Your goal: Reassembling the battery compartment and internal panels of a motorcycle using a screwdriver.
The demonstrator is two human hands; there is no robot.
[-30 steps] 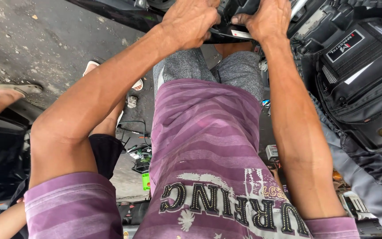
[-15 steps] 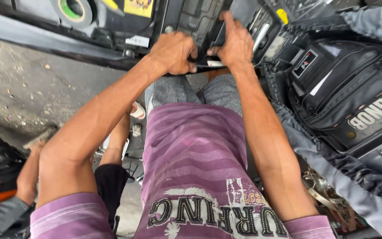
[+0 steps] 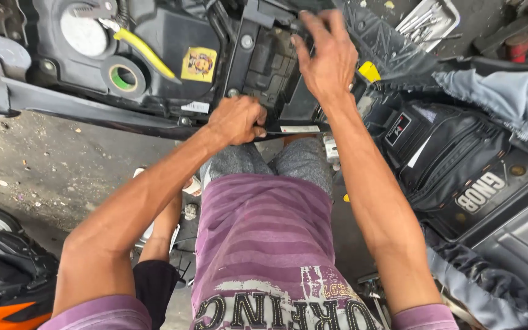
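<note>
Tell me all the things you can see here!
Black plastic frame: one, black, top middle.
Yellow-handled tool: one, yellow, lying on the frame, upper left.
Yellow sticker: one, yellow, on the frame.
Green-ringed opening: one, green, left of the sticker.
Black bag: one, black, right side.
Grey cloth: one, grey-blue, upper right.
Tray of metal tools: one, silver, top right.
Concrete floor: grey, left.
Orange and black part: one, bottom left corner.
Left hand: closed on the frame's lower edge.
Right hand: fingers spread, reaching into the frame.
</note>
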